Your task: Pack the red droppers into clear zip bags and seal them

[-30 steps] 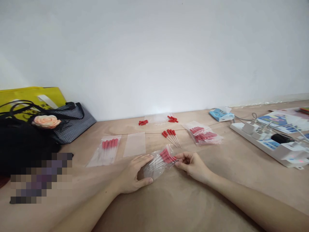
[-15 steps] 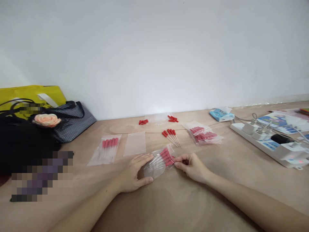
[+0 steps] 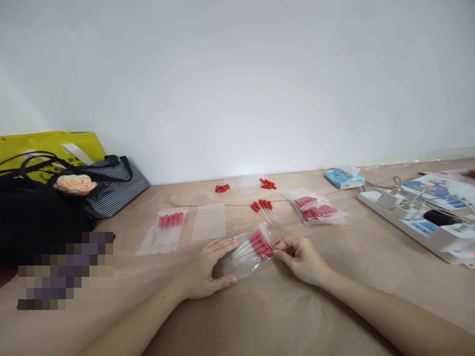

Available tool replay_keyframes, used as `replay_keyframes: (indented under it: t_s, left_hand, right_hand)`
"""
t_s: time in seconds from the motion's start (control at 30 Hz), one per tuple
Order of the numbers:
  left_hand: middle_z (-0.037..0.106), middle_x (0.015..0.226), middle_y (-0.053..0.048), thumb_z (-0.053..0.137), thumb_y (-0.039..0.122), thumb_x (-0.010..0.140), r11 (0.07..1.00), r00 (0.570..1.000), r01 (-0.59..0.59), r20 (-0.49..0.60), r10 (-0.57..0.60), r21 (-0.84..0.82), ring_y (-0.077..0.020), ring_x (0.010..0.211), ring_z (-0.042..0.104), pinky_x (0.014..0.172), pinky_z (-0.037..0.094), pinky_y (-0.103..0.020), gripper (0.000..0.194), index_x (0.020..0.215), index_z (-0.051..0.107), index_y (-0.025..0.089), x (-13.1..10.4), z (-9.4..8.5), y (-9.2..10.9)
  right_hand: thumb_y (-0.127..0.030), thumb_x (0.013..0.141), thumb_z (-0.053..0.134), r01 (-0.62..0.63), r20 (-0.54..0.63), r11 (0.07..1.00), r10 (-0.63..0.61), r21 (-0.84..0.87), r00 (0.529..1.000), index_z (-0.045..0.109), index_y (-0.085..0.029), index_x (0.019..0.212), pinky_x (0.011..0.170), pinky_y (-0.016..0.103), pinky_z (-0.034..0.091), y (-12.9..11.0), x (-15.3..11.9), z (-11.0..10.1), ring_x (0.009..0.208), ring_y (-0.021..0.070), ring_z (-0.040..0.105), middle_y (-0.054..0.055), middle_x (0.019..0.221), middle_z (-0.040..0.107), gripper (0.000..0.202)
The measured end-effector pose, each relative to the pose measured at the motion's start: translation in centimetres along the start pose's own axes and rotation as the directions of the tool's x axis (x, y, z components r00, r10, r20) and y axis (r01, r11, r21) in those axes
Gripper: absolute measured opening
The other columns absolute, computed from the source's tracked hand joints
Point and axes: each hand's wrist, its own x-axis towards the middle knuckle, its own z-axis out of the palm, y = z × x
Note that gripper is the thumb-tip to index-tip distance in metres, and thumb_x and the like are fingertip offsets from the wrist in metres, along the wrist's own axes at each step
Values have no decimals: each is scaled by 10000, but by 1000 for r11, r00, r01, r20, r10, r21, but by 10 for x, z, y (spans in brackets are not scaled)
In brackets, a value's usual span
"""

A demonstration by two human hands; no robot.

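A clear zip bag (image 3: 241, 262) holding several glass droppers with red rubber bulbs (image 3: 261, 242) lies in front of me, its bulb end towards the right. At that end, my right hand (image 3: 299, 257) pinches the zip edge between thumb and fingers. My left hand (image 3: 211, 267) rests at the bag's other end, thumb and fingers spread around it and fingertips touching the plastic. Just beyond the bag are several loose droppers (image 3: 265, 210). An empty zip bag (image 3: 210, 221) lies flat further left, beside a filled bag of droppers (image 3: 166, 230).
Filled bags (image 3: 315, 210) are piled on the right. Loose red bulbs (image 3: 222, 188) and more dropper parts lie near the wall. A tissue pack (image 3: 343, 179) and a power strip (image 3: 408, 222) with plugs stand right; a striped bag (image 3: 115, 188) and yellow bag (image 3: 81, 143) stand left.
The held bag lies flatter and straighter now, its zip edge smoothed out. My right hand has shifted slightly right along with the view; my left hand has hardly moved.
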Motion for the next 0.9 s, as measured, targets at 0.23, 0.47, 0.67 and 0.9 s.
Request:
replay_keyframes:
  t_s: [0.23,0.47,0.67,0.9]
  left_hand:
    - [399,1322,-49,570,460,721,997,999,6,-41,-9,-77,-272,1221,330,1015,254,-460,602,1257,389,254,-2,1,-6]
    - [547,1155,-75,554,374,739,931,967,124,-170,-191,-342,-221,1059,499,920,378,-348,422,1111,512,181,25,-2,0]
    - [549,1098,-113,757,391,477,858,944,301,4,-329,-416,-256,973,528,805,425,-332,728,1103,487,137,80,3,-2]
    - [604,635,4,815,311,317,786,940,339,228,-256,-517,-192,632,585,555,444,-258,517,736,589,110,101,3,8]
  right_hand:
    - [-320,718,547,-101,123,984,83,150,989,514,-174,651,390,187,301,2,2,0,426,66,429,-31,539,515,164]
    - [-293,682,570,-103,24,951,101,291,995,450,-193,844,467,199,383,0,2,3,525,76,487,-17,706,564,225]
    - [-242,627,618,-26,-125,944,70,329,990,438,-204,928,635,254,466,13,5,5,759,129,554,26,885,527,352]
    - [-237,617,629,-13,-115,907,68,422,991,440,-209,874,637,252,487,14,5,7,744,120,568,12,877,501,321]
